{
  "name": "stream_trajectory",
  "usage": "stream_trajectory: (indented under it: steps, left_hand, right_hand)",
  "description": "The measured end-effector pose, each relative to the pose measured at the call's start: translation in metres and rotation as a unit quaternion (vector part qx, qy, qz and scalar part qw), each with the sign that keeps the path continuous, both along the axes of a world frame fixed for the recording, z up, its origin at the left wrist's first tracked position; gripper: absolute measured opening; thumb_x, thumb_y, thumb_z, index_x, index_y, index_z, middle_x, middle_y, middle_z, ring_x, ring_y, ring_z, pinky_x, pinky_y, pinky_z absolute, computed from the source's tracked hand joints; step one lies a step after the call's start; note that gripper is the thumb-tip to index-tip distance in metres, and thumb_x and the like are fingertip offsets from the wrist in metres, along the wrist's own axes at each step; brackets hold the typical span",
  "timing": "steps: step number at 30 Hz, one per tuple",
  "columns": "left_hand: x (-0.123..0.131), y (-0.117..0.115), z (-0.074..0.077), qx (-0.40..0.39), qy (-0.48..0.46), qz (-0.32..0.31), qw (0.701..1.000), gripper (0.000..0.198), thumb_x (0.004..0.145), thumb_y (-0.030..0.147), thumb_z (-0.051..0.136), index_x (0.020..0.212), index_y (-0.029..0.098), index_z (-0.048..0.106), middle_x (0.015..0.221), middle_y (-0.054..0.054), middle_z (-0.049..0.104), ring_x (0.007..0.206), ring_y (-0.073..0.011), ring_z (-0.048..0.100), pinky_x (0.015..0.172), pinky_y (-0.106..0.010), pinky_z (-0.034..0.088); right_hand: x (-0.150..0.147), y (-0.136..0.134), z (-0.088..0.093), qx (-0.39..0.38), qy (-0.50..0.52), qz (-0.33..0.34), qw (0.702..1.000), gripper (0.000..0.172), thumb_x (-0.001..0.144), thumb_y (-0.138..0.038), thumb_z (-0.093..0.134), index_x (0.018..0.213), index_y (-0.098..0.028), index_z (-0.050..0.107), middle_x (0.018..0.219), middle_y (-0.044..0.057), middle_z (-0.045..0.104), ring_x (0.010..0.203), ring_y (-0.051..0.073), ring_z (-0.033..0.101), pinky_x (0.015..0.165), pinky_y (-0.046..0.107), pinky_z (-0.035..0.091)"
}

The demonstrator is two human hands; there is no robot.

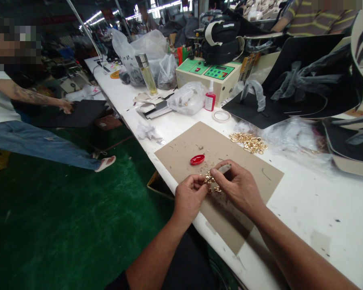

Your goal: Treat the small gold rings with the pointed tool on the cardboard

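Over a brown board [181, 149] on the white table, my two hands meet at a few small gold metal pieces [217, 189]. My left hand [190, 196] is closed, pinching a small gold piece between thumb and fingers. My right hand [238, 184] is wrapped round a thin, pale-ended tool [226, 168], whose tip is at the gold piece. More gold pieces lie on the board just below the fingers. A small red oval dish [197, 160] sits on the board beyond my hands.
Behind the board are a pile of gold rings [248, 142], a tape roll [222, 116], a red bottle [209, 100], a plastic bag [186, 98] and a green-topped machine [208, 74]. Black panels stand at right. A person [33, 137] is at left; another sits across the table.
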State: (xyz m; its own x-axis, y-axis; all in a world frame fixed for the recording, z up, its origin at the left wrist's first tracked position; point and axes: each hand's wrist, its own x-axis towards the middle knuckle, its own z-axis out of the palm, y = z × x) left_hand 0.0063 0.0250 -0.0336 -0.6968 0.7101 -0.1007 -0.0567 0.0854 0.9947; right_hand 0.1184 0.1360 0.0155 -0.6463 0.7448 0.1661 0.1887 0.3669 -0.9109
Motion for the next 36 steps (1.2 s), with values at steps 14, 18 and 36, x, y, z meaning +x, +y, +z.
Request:
stream_trajectory:
  steps: [14, 18, 36]
  left_hand:
    - [0.0, -0.001, 0.0, 0.007, -0.007, -0.008, 1.0, 0.017, 0.079, 0.028, 0.08, 0.091, 0.017, 0.074, 0.076, -0.001, 0.075, 0.064, -0.0126, 0.065, 0.062, -0.022, 0.052]
    - [0.0, -0.001, -0.002, 0.006, -0.005, -0.007, 1.0, 0.018, 0.079, 0.029, 0.081, 0.091, 0.018, 0.074, 0.076, -0.001, 0.075, 0.064, -0.0126, 0.065, 0.062, -0.022, 0.052]
    - [0.0, 0.0, 0.0, -0.036, 0.015, 0.012, 0.999, 0.019, 0.077, 0.03, 0.079, 0.09, 0.018, 0.073, 0.073, -0.001, 0.073, 0.062, -0.0129, 0.063, 0.056, -0.021, 0.048]
  right_hand:
    - [-0.001, 0.0, -0.003, 0.008, -0.002, 0.005, 1.0, 0.02, 0.094, -0.039, 0.067, 0.085, -0.021, 0.068, 0.069, -0.003, 0.064, 0.061, 0.014, 0.056, 0.058, 0.027, 0.042]
    - [0.0, -0.001, -0.003, 0.013, -0.007, 0.004, 1.0, 0.019, 0.094, -0.038, 0.066, 0.084, -0.022, 0.068, 0.068, -0.003, 0.063, 0.06, 0.014, 0.055, 0.059, 0.028, 0.041]
    - [0.006, 0.011, 0.009, -0.016, 0.016, -0.049, 0.999, 0.026, 0.094, -0.045, 0.065, 0.083, -0.022, 0.065, 0.058, -0.003, 0.059, 0.053, 0.014, 0.052, 0.054, 0.029, 0.039]
